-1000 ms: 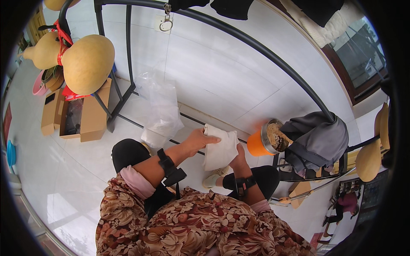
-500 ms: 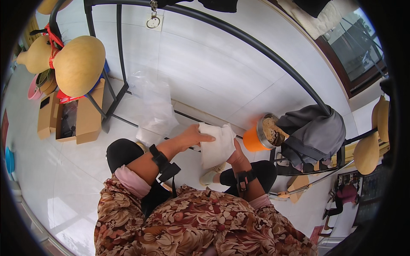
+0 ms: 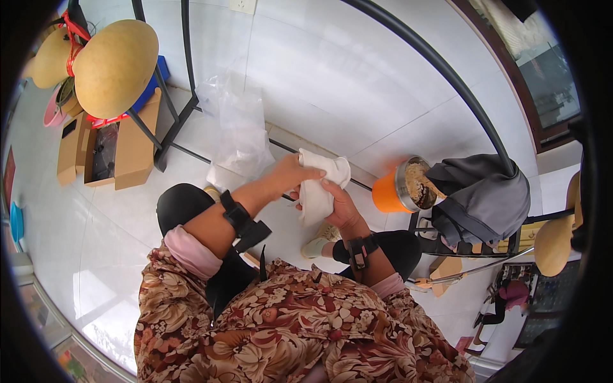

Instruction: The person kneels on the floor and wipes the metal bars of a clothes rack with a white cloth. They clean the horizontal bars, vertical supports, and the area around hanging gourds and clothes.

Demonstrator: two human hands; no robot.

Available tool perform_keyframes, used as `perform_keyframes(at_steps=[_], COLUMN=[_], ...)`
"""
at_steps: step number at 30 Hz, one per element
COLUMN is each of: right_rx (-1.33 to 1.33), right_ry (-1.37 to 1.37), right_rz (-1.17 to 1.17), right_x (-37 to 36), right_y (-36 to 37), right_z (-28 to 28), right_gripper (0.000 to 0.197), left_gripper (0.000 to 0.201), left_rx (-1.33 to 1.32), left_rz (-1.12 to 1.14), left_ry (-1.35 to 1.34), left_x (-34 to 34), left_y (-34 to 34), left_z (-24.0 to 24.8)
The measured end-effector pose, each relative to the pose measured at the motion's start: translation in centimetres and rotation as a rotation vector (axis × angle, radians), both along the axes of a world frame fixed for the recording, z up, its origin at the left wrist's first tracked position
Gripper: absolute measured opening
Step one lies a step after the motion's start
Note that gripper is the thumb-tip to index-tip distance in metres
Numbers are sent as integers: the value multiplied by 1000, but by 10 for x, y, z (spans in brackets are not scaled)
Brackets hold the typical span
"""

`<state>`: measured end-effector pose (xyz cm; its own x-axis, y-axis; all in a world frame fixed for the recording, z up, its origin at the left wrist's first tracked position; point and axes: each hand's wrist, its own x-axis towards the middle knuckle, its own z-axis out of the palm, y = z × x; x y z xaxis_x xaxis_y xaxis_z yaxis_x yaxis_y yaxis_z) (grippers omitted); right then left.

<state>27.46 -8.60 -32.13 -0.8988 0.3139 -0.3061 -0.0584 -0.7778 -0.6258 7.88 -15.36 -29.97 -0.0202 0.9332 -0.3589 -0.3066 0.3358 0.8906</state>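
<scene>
A folded white cloth (image 3: 322, 172) is held up between my two hands, above my knees. My left hand (image 3: 292, 175) grips its left edge, the thumb lying across the front and some fingers hidden behind. My right hand (image 3: 341, 207) is closed on the lower right side, with its thumb pressed on the front. To the right of the cloth stands an orange container with a metal rim (image 3: 393, 190), holding something light brown and crumbly. A crumpled clear plastic bag (image 3: 236, 127) lies beyond my left hand.
A black metal frame (image 3: 440, 67) arches over the right side, with a grey cloth (image 3: 482, 191) draped on it. At the left hang large gourds (image 3: 118, 67) tied in red, above an open cardboard box (image 3: 134, 150). Another person (image 3: 511, 297) is far off at right.
The white cloth has become narrower and more bunched. My right hand has moved further onto its front, its thumb now showing. The view has shifted slightly.
</scene>
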Motion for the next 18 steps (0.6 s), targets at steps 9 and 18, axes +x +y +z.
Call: perform_keyframes(at_steps=[9,18], right_rx=[312,1015], right_ry=[-619,-1467], right_rz=[-588,66], right_x=[70,141], right_y=[70,94], right_z=[-155,-316], right_gripper=[51,55], left_gripper=[34,12], left_rx=[204,268], left_rz=[325,-649], left_ry=[900,1192], left_x=[-85,-4], left_y=[30,1], left_z=[11,-47])
